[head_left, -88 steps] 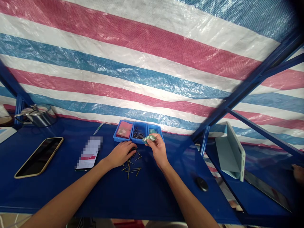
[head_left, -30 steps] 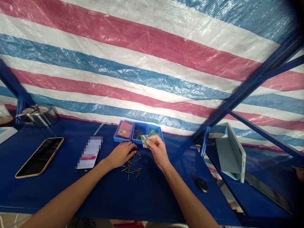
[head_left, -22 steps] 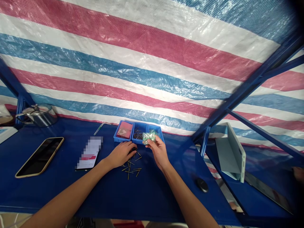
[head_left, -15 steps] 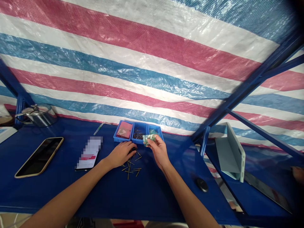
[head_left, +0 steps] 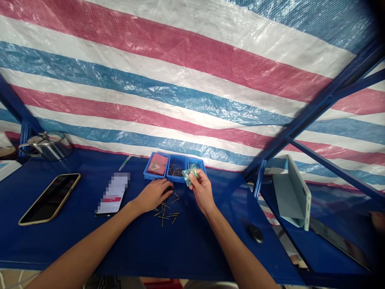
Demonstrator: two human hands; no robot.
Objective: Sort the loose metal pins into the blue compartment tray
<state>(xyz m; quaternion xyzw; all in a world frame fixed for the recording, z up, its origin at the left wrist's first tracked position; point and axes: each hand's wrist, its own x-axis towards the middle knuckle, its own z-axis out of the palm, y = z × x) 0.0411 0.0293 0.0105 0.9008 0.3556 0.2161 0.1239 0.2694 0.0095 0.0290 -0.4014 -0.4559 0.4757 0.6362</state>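
Note:
My right hand [head_left: 202, 190] pinches a small clear plastic bag [head_left: 190, 176] with something green in it, just in front of the right blue bin [head_left: 205, 168]. Flat on the table, fingers stretched and thumb apart, my left hand [head_left: 154, 194] rests beside loose thin metal pieces [head_left: 164, 212] that look like small drill bits. Its fingertips partly cover some of them. More dark bits [head_left: 175, 170] lie in the middle bin [head_left: 178, 159]. Reddish flat packets [head_left: 158, 163] fill the left bin [head_left: 156, 176]. Similar green bags show in the right bin, partly behind my hand.
On the left are a dark-screened phone [head_left: 49, 199], a lit phone [head_left: 112, 194], a thin pen-like item [head_left: 124, 163] and a steel lidded pot [head_left: 51, 145]. A round black object [head_left: 255, 233] lies at right. Beyond the frame post stands a tablet in a case [head_left: 296, 196].
My right hand has tilted the green bag, its fingers shifting a little on it. The left hand and the loose bits have stayed in place.

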